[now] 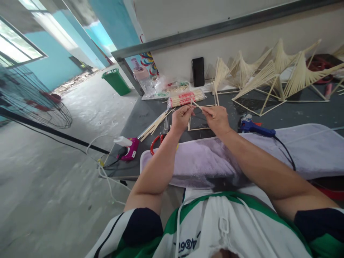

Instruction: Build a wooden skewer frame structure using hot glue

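My left hand [182,117] pinches a short upright wooden stick near the corner of a square stick frame [199,129]. A second thin stick [197,105] slants down from the top of that upright into my right hand [216,119], whose fingers are closed on it. The two sticks meet at the top; whether they are joined I cannot tell. Just beyond my hands lies a bundle of sticks [186,98] in red-printed wrapping. Loose sticks [154,126] and red-handled scissors [166,126] rest by my left wrist, the scissors partly hidden by my forearm.
A blue glue gun [256,128] lies to the right, its cord crossing the lilac towel [193,161]. Finished-looking stick structures [279,79] stand at the back right. A black phone [198,71] leans on the wall. A magenta power adapter [132,148] sits at the left table edge.
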Motion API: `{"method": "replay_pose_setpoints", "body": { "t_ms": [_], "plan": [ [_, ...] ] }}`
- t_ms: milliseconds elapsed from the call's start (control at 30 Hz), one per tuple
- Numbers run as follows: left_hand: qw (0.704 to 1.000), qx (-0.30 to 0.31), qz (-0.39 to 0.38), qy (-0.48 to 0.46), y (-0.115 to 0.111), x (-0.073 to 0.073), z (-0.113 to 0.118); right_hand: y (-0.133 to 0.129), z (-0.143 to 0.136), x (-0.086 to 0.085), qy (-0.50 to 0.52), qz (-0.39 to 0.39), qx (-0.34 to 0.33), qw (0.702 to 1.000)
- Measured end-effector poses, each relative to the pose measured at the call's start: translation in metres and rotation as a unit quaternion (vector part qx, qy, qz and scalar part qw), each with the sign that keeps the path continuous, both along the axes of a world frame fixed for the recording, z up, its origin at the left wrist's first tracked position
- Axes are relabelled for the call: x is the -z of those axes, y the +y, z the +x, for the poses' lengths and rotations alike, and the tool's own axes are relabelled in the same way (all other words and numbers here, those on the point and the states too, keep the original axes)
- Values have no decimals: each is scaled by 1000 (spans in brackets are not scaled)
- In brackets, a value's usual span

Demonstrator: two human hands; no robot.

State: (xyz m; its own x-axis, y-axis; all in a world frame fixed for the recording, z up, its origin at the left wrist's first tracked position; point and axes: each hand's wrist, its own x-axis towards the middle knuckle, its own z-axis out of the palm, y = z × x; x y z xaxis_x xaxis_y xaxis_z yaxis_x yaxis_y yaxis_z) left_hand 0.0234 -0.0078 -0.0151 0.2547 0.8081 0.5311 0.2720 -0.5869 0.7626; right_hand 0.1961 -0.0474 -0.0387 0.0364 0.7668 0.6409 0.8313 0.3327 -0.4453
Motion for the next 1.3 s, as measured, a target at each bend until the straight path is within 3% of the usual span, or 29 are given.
{"method": "replay_pose_setpoints", "body": {
  "t_ms": [267, 533, 1300],
  "plan": [
    [1000, -4, -15, 11, -4, -3, 1, 1, 0, 2, 8, 0, 4, 1000],
    [999, -2, -23, 25, -4, -5, 4, 5, 11, 1, 49, 17, -42, 998],
    [999, 5, -29, 19, -3, -4, 7, 6, 13, 3, 50, 42, -38, 997]
  ]
}}
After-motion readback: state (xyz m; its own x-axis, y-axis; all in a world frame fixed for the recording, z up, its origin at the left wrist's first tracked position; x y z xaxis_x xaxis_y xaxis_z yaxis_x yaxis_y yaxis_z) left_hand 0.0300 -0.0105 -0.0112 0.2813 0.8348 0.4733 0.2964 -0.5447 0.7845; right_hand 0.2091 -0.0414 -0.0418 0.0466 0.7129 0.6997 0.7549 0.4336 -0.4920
